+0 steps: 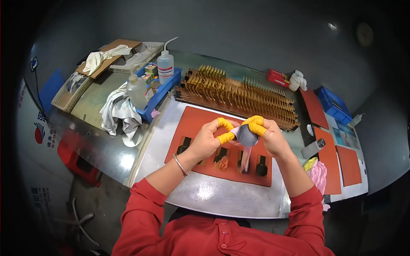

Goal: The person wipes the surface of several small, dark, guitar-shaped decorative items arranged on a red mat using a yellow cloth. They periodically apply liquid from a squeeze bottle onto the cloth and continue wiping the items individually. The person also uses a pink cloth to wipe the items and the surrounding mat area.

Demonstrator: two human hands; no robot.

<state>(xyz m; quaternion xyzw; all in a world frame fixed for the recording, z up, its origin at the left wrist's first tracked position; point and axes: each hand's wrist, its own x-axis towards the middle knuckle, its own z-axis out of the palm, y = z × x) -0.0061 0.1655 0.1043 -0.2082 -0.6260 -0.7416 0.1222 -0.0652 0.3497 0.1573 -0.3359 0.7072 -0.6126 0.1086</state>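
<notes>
Yellow finger cots cover several fingers of both hands. My right hand point(272, 133) grips a dark grey round disc point(247, 136) by its upper right edge, above the red mat point(192, 121). From the other side my left hand point(209, 138) pinches a pale pink cloth point(234, 132) against the disc's left edge. Beneath them on the mat lie several small dark, shiny rectangular plates, among them a left one point(185, 145) and a right one point(262, 166). My hands partly hide the mat's middle.
Behind the mat stands a long wooden rack point(239, 96) with rows of brass-coloured plates. To the left, a blue tray point(165, 96) holds bottles beside a white cloth point(121, 109). On the right are a grey bottle point(313, 148), a pink cloth point(317, 175) and a blue bin point(333, 106).
</notes>
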